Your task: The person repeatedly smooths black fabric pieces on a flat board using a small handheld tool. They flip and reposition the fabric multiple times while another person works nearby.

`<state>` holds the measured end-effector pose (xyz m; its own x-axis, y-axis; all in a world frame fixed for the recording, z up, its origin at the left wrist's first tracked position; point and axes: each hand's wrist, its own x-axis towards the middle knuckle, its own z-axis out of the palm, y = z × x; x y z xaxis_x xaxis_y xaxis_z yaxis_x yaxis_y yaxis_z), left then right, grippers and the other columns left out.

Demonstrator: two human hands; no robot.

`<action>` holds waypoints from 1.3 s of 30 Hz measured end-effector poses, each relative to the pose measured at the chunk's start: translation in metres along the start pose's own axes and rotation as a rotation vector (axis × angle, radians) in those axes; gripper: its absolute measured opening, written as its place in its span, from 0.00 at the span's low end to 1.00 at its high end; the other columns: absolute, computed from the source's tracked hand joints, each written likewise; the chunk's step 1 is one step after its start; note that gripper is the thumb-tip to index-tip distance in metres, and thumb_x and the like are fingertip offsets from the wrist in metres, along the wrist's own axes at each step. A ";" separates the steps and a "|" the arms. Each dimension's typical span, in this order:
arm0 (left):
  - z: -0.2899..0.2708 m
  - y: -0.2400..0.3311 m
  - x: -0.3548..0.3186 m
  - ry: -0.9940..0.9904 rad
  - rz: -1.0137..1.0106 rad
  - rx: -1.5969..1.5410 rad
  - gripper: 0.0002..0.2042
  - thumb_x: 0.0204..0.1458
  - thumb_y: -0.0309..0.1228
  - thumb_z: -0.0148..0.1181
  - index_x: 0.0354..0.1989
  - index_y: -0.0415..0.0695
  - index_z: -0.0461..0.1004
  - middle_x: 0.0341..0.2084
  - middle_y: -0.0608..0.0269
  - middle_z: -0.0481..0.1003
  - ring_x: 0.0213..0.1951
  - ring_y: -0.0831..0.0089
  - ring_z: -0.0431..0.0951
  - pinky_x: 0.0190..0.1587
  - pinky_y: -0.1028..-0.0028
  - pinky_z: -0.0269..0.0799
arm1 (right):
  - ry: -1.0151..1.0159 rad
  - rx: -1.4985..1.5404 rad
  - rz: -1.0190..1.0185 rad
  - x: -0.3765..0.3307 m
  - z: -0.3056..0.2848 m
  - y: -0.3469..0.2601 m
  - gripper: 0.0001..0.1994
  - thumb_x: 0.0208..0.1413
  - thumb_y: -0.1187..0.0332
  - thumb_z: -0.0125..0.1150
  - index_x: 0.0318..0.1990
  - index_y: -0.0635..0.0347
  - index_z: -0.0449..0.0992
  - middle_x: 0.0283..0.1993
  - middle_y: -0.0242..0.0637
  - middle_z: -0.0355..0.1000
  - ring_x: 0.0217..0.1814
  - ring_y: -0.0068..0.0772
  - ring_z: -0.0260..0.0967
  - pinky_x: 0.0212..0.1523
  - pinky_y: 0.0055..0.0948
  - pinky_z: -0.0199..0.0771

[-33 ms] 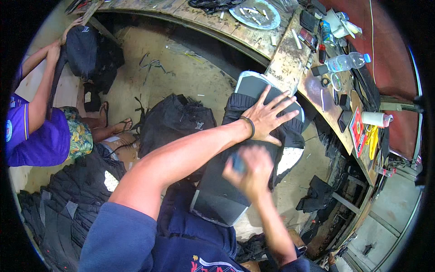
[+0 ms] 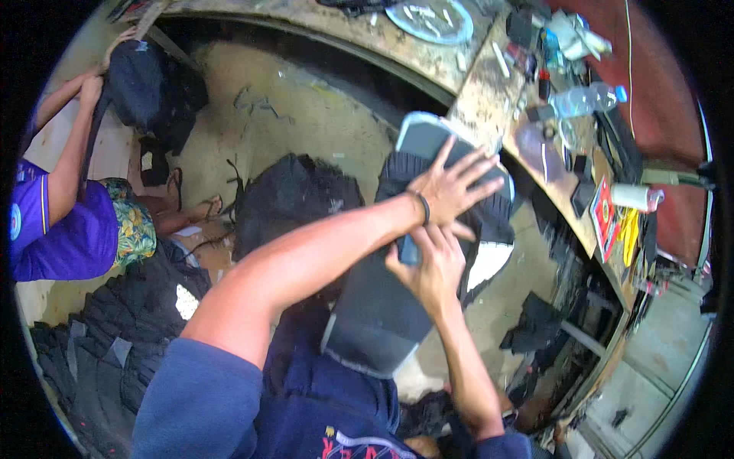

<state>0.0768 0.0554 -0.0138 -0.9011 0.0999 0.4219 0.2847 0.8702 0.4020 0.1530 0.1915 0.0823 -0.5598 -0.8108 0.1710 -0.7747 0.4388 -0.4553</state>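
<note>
A long dark board (image 2: 375, 329) with a pale edge lies slantwise over my lap, its far end reaching the bench. Black cloth (image 2: 396, 174), with a ribbed band near the far end, is wrapped round the board. My left hand (image 2: 456, 183) presses flat on it, fingers spread wide and pointing away. Just nearer to me, my right hand (image 2: 434, 264) grips a small blue-grey block (image 2: 410, 251) against the cloth, close beside my left wrist. The underside of the block is hidden.
A black garment (image 2: 294, 199) lies left of the board. Further left, a person in a purple shirt (image 2: 65, 229) handles a black bag-like piece (image 2: 138, 88). The wooden bench (image 2: 482, 99) carries a round plate (image 2: 432, 21), a water bottle (image 2: 585, 103) and a white bottle (image 2: 634, 199).
My right hand, blurred before, has come slightly away from me, up against my left wrist, still gripping the block. My left hand stays spread in nearly the same place.
</note>
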 end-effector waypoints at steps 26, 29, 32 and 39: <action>-0.161 0.132 -0.318 -0.098 -1.055 -0.093 0.18 0.69 0.38 0.58 0.57 0.39 0.83 0.51 0.40 0.83 0.53 0.43 0.82 0.60 0.47 0.75 | -0.380 0.269 0.863 -0.253 -0.049 -0.063 0.37 0.54 0.37 0.74 0.51 0.68 0.87 0.41 0.64 0.84 0.48 0.70 0.84 0.56 0.54 0.82; -0.151 0.119 -0.290 0.029 -0.527 0.046 0.19 0.62 0.35 0.67 0.61 0.45 0.82 0.64 0.50 0.77 0.70 0.50 0.73 0.73 0.49 0.67 | 0.064 0.197 0.829 -0.290 -0.004 -0.056 0.34 0.56 0.44 0.78 0.54 0.69 0.84 0.38 0.56 0.85 0.41 0.61 0.84 0.51 0.51 0.82; -0.123 0.156 -0.233 -0.484 -0.163 -0.047 0.41 0.58 0.50 0.69 0.79 0.50 0.63 0.79 0.45 0.59 0.81 0.49 0.55 0.79 0.35 0.48 | -0.004 0.598 1.130 -0.287 0.018 -0.019 0.28 0.59 0.49 0.78 0.52 0.69 0.84 0.36 0.44 0.84 0.37 0.42 0.81 0.45 0.41 0.81; -0.049 0.073 -0.088 -0.206 -0.073 0.048 0.62 0.44 0.72 0.69 0.86 0.55 0.51 0.78 0.39 0.56 0.85 0.43 0.41 0.80 0.26 0.29 | 0.562 0.440 0.919 -0.109 -0.051 0.032 0.20 0.65 0.56 0.76 0.45 0.69 0.83 0.39 0.39 0.82 0.37 0.28 0.75 0.43 0.35 0.77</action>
<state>0.1928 0.0870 0.0183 -0.9680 0.1279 0.2158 0.2045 0.9003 0.3842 0.1741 0.3137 0.0936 -0.9946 0.0781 -0.0680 0.0985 0.5106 -0.8541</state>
